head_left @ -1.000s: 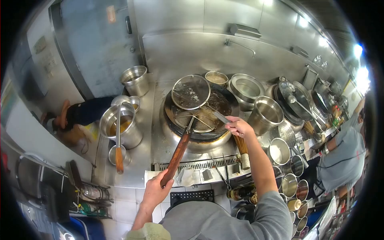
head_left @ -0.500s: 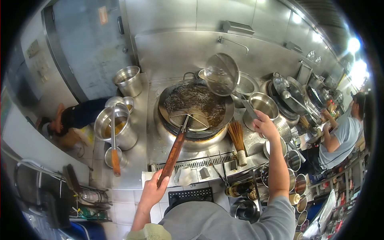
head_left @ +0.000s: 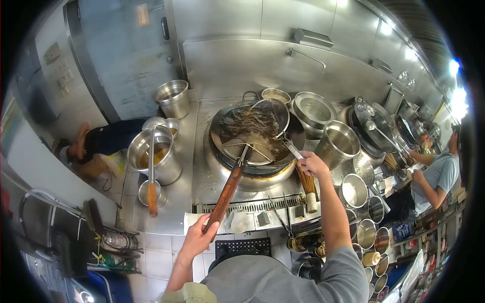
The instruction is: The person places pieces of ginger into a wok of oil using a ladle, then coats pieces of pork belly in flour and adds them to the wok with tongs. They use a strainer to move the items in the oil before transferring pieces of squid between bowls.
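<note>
My left hand (head_left: 199,235) is closed round the wooden handle of a wire-mesh strainer (head_left: 248,150), whose basket rests at the near side of the wok, in the oil. My right hand (head_left: 313,164) grips the metal handle of a round skimmer (head_left: 275,113). The skimmer's head tilts over the right part of the wok, its lower part at the dark bubbling oil (head_left: 242,123). The wok (head_left: 298,136) sits on a round burner. Dark bits float in the oil; what they are I cannot make out.
A bamboo brush (head_left: 309,189) and tongs (head_left: 283,217) lie near the counter's front edge. Steel pots (head_left: 339,141) stand to the right, and a ladle (head_left: 151,171) rests across a pot at left. A person (head_left: 434,177) works at far right; another person (head_left: 101,144) is at left.
The skimmer has come down from above the wok's right side into the wok, with my right hand moving down and left. The strainer in my left hand stays in about the same place.
</note>
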Demonstrator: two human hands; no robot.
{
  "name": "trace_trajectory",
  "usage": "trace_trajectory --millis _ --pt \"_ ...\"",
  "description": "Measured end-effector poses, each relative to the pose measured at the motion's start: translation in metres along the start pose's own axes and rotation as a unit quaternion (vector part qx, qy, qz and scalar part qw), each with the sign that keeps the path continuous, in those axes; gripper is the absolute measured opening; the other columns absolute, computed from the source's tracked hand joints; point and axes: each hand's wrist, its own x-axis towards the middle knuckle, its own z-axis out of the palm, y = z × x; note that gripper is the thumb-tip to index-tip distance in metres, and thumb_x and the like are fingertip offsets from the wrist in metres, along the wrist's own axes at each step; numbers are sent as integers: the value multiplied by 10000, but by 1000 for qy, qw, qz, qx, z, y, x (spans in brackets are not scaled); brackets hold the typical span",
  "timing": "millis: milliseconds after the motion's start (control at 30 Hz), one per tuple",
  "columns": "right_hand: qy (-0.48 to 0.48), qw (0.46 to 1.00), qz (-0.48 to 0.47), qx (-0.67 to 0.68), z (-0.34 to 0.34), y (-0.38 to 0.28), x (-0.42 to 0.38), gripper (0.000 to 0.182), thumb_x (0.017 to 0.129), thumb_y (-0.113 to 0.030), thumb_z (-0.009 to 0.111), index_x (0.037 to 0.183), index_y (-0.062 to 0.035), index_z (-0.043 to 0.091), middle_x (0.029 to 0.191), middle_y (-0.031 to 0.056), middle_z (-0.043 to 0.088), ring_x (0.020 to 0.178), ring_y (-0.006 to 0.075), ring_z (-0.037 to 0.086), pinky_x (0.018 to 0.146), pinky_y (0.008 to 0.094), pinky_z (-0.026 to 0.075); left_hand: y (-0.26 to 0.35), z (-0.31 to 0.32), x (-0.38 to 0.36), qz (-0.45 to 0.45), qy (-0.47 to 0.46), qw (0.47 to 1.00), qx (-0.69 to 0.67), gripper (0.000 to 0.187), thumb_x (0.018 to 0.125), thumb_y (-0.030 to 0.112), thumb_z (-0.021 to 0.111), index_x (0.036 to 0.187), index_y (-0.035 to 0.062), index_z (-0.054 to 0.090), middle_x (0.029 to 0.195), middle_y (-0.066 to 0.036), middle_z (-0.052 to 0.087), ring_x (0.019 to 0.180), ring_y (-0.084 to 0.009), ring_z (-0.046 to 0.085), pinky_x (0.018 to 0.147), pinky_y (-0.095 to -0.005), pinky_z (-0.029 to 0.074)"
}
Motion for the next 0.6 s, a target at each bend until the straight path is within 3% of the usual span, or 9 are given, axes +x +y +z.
trace_trajectory --millis 300,600 --pt "-103 981 -9 162 30 -13 25 58 853 -9 488 909 -16 503 688 29 500 430 70 378 348 227 291 -10 1 1 -9 -19 999 -24 476 875 301 641 1246 41 493 664 -11 558 552 -79 517 466 -244 476" --pt "-150 943 -18 296 46 -25 9 134 840 30 482 969 9 509 715 26 513 445 37 349 342 202 248 -26 5 15 -14 -25 995 -94 395 933 341 563 1104 -15 549 713 -38 545 598 -94 535 507 -263 520"
